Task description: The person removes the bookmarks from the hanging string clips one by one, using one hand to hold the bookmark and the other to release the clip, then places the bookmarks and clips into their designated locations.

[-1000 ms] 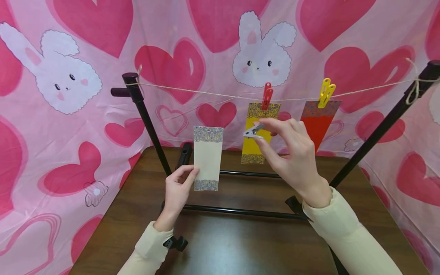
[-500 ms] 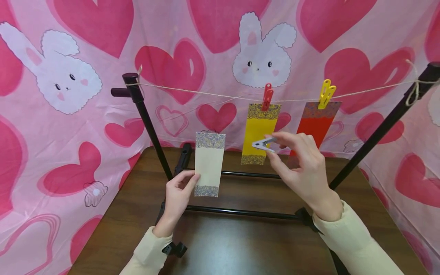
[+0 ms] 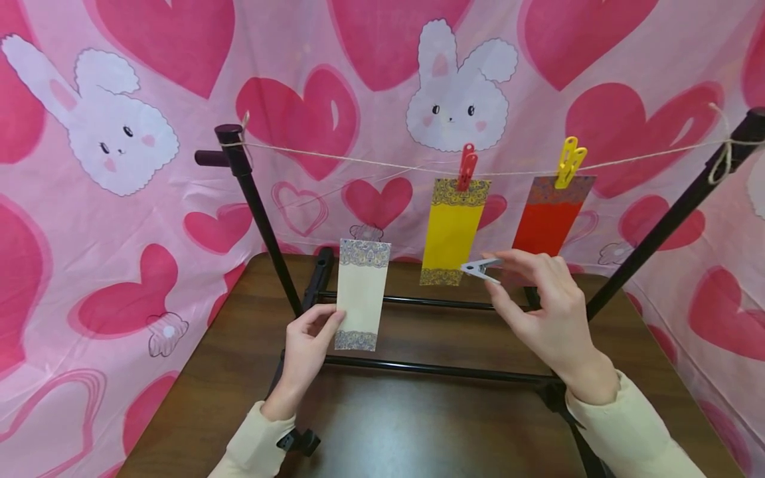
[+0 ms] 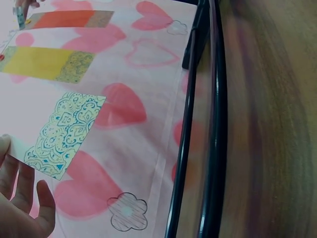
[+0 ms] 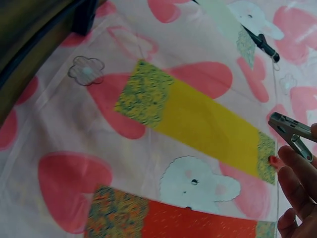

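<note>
On the left, the left hand [image 3: 307, 348] is pinching a long cream paper strip [image 3: 361, 292] with blue-patterned ends. On the right, the right hand [image 3: 550, 309] is pinching a grey V-shaped clothespin [image 3: 478, 268]. Farther away, a yellow paper strip [image 3: 452, 232] is hanging.

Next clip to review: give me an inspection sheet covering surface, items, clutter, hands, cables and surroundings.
Surface: brown wood-grain table
Items: yellow card and red card hang from a string by a red clip and yellow clip
Clutter: nothing seen
Hands: left hand holds a cream card by its edge; right hand pinches a grey clip
Cables: nothing seen
Surroundings: black frame; patterned pink backdrop
</note>
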`<state>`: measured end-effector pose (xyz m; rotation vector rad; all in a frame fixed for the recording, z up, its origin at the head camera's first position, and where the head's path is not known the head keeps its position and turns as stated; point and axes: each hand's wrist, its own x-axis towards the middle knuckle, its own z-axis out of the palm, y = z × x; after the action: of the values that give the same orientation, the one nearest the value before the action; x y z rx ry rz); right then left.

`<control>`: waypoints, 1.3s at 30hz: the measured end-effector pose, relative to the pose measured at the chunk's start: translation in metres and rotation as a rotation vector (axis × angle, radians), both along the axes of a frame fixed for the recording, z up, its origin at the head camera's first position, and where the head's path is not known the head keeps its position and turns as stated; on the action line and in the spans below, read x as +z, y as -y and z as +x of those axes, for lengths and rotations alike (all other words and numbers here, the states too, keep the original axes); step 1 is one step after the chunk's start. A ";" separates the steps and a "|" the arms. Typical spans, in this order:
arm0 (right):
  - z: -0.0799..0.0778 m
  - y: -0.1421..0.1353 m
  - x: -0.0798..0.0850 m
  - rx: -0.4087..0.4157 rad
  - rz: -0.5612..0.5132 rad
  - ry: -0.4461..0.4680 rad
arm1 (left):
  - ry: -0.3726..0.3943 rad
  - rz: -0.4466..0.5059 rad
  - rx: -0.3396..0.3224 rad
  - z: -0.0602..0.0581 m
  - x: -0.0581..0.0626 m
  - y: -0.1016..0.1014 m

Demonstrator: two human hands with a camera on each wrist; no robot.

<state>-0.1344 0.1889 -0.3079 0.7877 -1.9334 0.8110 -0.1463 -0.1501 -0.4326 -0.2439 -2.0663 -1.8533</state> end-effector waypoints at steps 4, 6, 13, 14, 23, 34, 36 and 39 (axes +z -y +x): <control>0.002 -0.009 -0.008 -0.017 0.010 0.013 | 0.007 -0.010 0.008 0.002 -0.002 0.001; 0.003 -0.013 -0.011 -0.025 0.013 0.021 | 0.012 -0.010 0.007 0.003 -0.003 0.001; 0.007 -0.025 -0.024 -0.074 0.001 -0.007 | 0.039 -0.019 0.007 0.007 -0.011 0.003; 0.008 -0.027 -0.025 -0.082 0.002 -0.006 | 0.042 -0.020 0.009 0.008 -0.012 0.004; 0.015 -0.040 -0.042 -0.161 0.007 0.034 | 0.068 -0.036 0.021 0.012 -0.018 0.006; 0.019 -0.060 -0.062 -0.234 0.002 0.064 | 0.073 -0.044 0.030 0.016 -0.023 0.010; 0.020 -0.065 -0.067 -0.249 -0.005 0.090 | 0.067 -0.042 0.036 0.016 -0.024 0.012; 0.022 -0.072 -0.073 -0.276 -0.021 0.128 | 0.056 -0.044 0.046 0.016 -0.025 0.014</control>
<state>-0.1121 0.2606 -0.3806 0.4506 -2.0860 0.7249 -0.1298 -0.1643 -0.4579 -0.1559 -2.1333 -1.8089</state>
